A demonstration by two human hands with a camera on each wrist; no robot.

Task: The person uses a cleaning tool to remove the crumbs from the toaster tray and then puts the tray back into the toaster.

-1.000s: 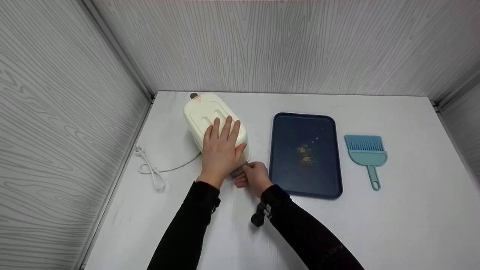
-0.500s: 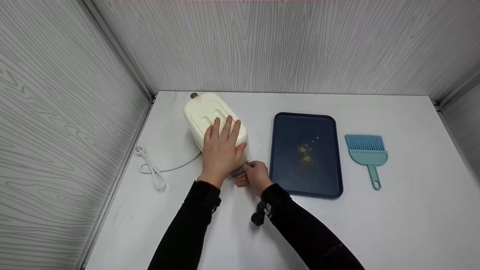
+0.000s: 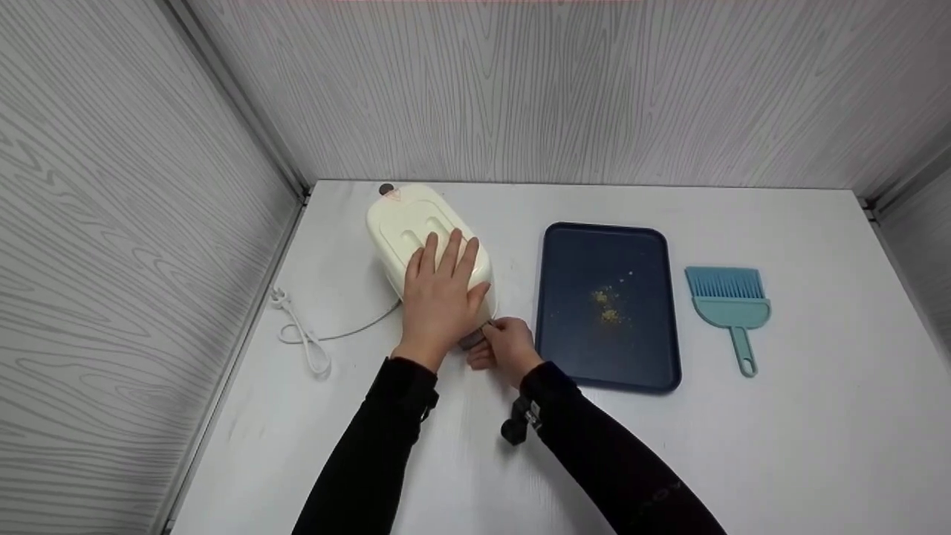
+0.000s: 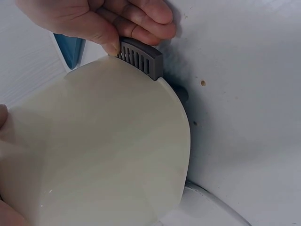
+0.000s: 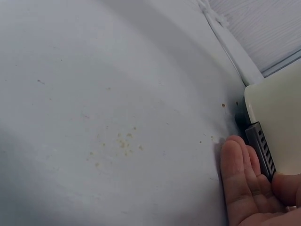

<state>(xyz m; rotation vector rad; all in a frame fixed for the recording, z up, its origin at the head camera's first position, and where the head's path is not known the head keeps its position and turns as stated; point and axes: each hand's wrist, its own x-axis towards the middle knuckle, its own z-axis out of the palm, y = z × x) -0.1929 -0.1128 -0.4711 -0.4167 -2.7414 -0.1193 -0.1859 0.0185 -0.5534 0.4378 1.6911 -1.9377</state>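
Observation:
A cream toaster (image 3: 401,212) with two shallow hollows in its top stands at the left of the table. My left hand (image 3: 440,308) rests on it, fingers spread straight over the lid. At the near end's lower edge, a dark grey slotted crumb tray (image 3: 472,340) shows its grip. My right hand (image 3: 511,348) pinches this grip; in the left wrist view the thumb lies against the slotted grip (image 4: 141,57), with fingers curled behind. The right wrist view shows the grip (image 5: 260,146) close against the toaster's base. How far the tray extends inside is hidden.
A navy tray (image 3: 594,357) with yellowish crumbs (image 3: 608,315) lies right of the toaster. Further right is a teal brush with dustpan (image 3: 732,312). A white power cord (image 3: 316,357) lies left. Loose crumbs (image 5: 126,145) dot the white table. Grey wood-patterned walls (image 3: 557,96) enclose the table.
Both hands keep their places on the toaster and the crumb tray grip. The whole scene shifts very slightly to the right in the head view.

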